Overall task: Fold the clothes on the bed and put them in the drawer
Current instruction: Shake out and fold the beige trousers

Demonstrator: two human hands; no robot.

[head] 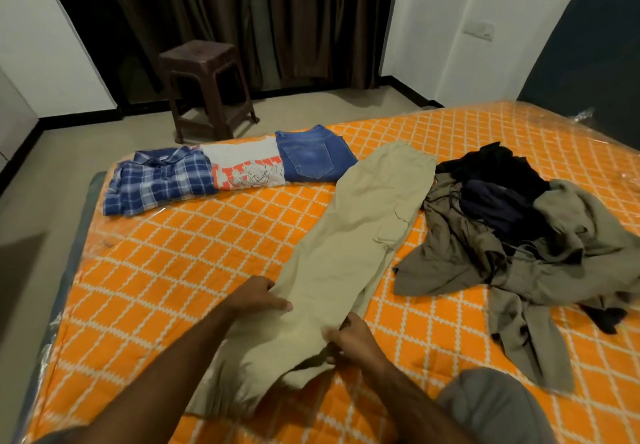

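Both forearms enter from 6 o'clock. Right hand [353, 338] pinches the beige trousers [349, 232] near the hem; left hand [258, 296] grips their left edge, thumb on top. Laid lengthwise on the orange bed [166, 270], the trousers reach toward 1 o'clock. Unfolded dark and olive clothes [519, 235] lie at 3 o'clock. Folded checked shirt [159, 182], printed T-shirt [247, 166] and jeans [313, 157] line the 11 o'clock edge; the print's orange letters are unreadable.

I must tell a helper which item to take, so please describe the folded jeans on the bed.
Look at the orange mattress, at its far edge near the brown stool. Three folded garments lie in a row there. The jeans are the rightmost: plain blue denim with a back pocket showing.
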